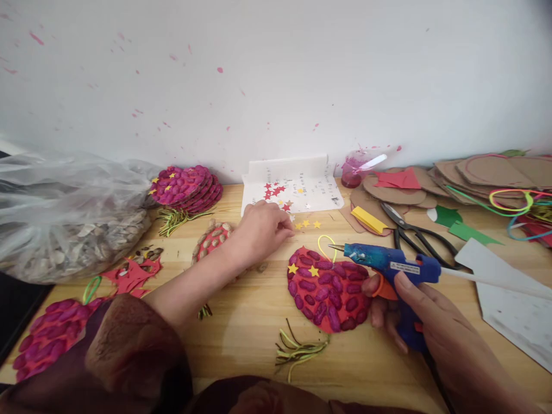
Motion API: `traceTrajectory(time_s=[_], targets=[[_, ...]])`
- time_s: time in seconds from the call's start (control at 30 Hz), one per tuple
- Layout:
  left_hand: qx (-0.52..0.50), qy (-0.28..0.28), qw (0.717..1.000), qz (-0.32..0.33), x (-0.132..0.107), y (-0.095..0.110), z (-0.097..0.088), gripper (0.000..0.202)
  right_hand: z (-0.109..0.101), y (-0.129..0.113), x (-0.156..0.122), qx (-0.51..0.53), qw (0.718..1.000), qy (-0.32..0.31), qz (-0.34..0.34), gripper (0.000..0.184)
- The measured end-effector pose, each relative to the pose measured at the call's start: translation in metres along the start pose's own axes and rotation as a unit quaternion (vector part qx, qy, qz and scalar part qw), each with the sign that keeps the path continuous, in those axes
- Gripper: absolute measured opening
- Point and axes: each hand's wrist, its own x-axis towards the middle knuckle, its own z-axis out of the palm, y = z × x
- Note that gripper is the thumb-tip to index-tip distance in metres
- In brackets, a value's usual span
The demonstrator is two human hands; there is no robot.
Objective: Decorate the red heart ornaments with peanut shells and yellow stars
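Observation:
My right hand [414, 322] is wrapped round a blue hot glue gun [388, 261], its metal nozzle pointing left. Below the nozzle lies a red heart [328, 299] covered with purple-painted peanuts, with two yellow stars [314, 271] on its upper left, a yellow loop [325, 247] at the top and a string tassel [297, 348] at the bottom. My left hand [267, 230] reaches across the table with its fingertips pinched together. Beside them is a short row of small yellow stars [306, 223]. Whatever the pinch holds is hidden.
Red stars [273, 190] lie on white paper [321, 190] by the wall. Decorated hearts [190, 187] are stacked behind a plastic bag of shells [86, 236]. On the right are a pink-stained cup [353, 172], cardboard pieces [397, 187], black scissors [418, 233] and coloured paper scraps.

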Motion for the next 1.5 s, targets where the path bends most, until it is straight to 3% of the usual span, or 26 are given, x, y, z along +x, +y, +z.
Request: traceTrajectory(time_s=[0.1, 0.27, 0.4, 0.77, 1.1, 1.5], targets=[[0.037, 0.018, 0.999, 0.033, 0.014, 0.008, 0.010, 0.007, 0.000, 0.000, 0.000, 0.000, 1.000, -0.005, 0.001, 0.046], [0.153, 0.056, 0.972, 0.171, 0.028, 0.017, 0.027, 0.015, -0.009, 0.009, 0.007, 0.007, 0.999, -0.031, -0.005, 0.048], [0.195, 0.060, 0.955, 0.216, 0.034, 0.017, 0.035, 0.019, -0.013, 0.013, 0.010, 0.013, 0.999, -0.029, 0.000, 0.049], [0.251, 0.042, 0.930, 0.267, 0.038, 0.027, 0.031, 0.017, -0.011, 0.009, 0.010, 0.011, 0.999, -0.032, -0.009, 0.047], [0.188, 0.061, 0.956, 0.218, 0.038, 0.013, 0.036, 0.023, -0.011, 0.013, 0.010, 0.014, 0.999, -0.035, -0.005, 0.048], [0.268, 0.019, 0.924, 0.271, 0.041, 0.029, 0.025, 0.018, -0.010, 0.007, 0.007, 0.005, 1.000, -0.030, -0.001, 0.049]])
